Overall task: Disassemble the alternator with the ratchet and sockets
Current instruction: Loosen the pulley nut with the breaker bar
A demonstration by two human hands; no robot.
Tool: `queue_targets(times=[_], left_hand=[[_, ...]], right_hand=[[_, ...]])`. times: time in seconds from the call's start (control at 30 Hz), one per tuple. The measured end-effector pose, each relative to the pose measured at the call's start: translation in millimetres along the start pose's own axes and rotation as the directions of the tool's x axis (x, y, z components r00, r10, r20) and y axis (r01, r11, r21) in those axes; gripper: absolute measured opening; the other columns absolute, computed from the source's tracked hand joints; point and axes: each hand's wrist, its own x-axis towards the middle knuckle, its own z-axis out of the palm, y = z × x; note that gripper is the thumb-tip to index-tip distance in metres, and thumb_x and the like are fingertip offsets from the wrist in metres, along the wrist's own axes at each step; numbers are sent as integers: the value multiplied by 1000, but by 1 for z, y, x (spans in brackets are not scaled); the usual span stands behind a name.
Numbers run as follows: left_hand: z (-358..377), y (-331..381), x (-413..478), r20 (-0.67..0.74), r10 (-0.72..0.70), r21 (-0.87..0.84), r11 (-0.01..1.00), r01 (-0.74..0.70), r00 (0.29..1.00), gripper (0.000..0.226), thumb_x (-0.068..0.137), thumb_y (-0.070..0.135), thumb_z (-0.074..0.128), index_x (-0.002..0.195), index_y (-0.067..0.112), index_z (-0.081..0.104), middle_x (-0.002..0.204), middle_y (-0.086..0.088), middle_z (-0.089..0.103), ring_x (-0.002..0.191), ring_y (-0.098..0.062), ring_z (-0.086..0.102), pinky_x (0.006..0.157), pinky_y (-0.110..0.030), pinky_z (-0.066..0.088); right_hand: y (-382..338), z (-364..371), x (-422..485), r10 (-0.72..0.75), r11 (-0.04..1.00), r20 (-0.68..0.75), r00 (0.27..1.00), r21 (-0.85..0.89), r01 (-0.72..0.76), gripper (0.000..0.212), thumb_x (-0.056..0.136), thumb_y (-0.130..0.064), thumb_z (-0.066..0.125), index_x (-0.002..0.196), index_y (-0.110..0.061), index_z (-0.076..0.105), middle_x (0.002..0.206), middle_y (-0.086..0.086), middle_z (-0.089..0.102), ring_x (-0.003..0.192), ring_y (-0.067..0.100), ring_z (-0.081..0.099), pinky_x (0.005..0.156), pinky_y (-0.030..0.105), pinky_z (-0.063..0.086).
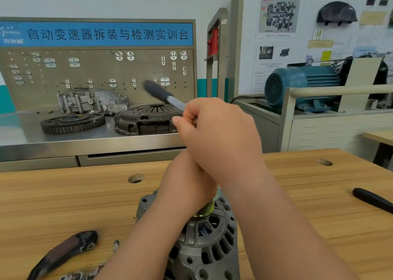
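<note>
Slotted cast-metal alternator, ribbed brassy pulley

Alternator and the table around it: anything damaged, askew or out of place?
Nothing looks damaged or spilled. The alternator stands pulley-up on the wooden table. A small bolt and a dark plastic part lie loose to its left, as removed parts would; the bolt could roll.

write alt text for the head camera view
A person's right hand grips a grey-and-black-handled ratchet above a grey cast-metal alternator standing on a light wooden table, while the left hand holds its brass-coloured grooved pulley.
</note>
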Motion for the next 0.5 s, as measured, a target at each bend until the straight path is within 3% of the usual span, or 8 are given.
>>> queue_targets(times=[0.07, 0.1, 0.2, 0.23, 0.3, 0.37, 0.43, 0.5], left_hand=[[-1, 0, 0, 30, 0, 31, 1000, -1, 1000, 40, 93, 4, 41, 63, 23, 24, 61, 7, 29, 57, -5, 32, 53, -6, 33], [-2, 1, -1, 31, 1, 28, 1000, -2, 1000, 40, 92, 2, 41, 62, 23, 24, 60, 7, 29, 55, -4, 31, 54, -4, 35], [-6, 4, -3, 7, -8, -89, 996, 9, 1000, 27, 82, 7, 42, 56, 7, 34, 50, -11, 40, 48, -13, 36, 46, -14, 32], [-6, 5, -5, -2, -11, -160, 987, 11, 1000, 24, 78, 12, 44, 56, 2, 42, 53, -17, 51, 48, -17, 43, 49, -19, 34], [-7, 6, -6, 2, -9, -258, 966, 10, 1000, 24, 78, 21, 50, 61, 4, 54, 58, -8, 63, 56, -19, 58, 60, -36, 50], [-7, 5, -7, 32, 5, -306, 952, 5, 999, 19, 84, 25, 57, 69, 14, 61, 56, 1, 65, 62, -13, 64, 72, -42, 55], [-9, 4, -7, 80, 25, -330, 944, 3, 997, 11, 89, 27, 57, 80, 24, 63, 54, 8, 65, 62, -5, 65, 76, -38, 54], [-8, 2, -6, 102, 40, -324, 946, -5, 994, 11, 91, 27, 56, 83, 29, 63, 50, 10, 63, 62, -2, 65, 78, -34, 54]], right_hand=[[-1, 1, 4, 33, 995, -1, 999, -92, -33, 4, 95, -34, 53, 93, -30, 52, 69, -6, 49, 72, 24, 49, 48, 25, 24], [-1, 1, 5, 29, 994, -5, 1000, -108, -29, 3, 95, -32, 52, 98, -31, 53, 72, -5, 51, 73, 24, 50, 48, 24, 24], [6, 0, 3, -80, 995, -25, 997, -60, 78, 20, 94, -39, 53, 78, -26, 53, 68, -7, 54, 66, 17, 50, 48, 22, 28], [9, -2, 2, -125, 992, -13, 992, -13, 125, 25, 92, -39, 56, 72, -24, 54, 65, -8, 54, 64, 13, 51, 49, 23, 32], [18, -8, 4, -194, 964, 75, 978, 200, 176, 25, 89, -33, 63, 66, -24, 57, 64, -11, 56, 67, 9, 54, 56, 24, 42], [29, -14, 7, -312, 862, 188, 931, 467, 195, 23, 88, -21, 67, 66, -22, 60, 67, -13, 59, 70, 4, 56, 68, 25, 48], [37, -17, 10, -428, 755, 240, 871, 625, 198, 19, 86, -13, 67, 69, -17, 62, 75, 1, 63, 75, 10, 59, 72, 27, 49], [39, -19, 12, -486, 700, 252, 837, 686, 199, 14, 83, -11, 65, 69, -9, 63, 85, 22, 64, 80, 29, 61, 73, 37, 51]])
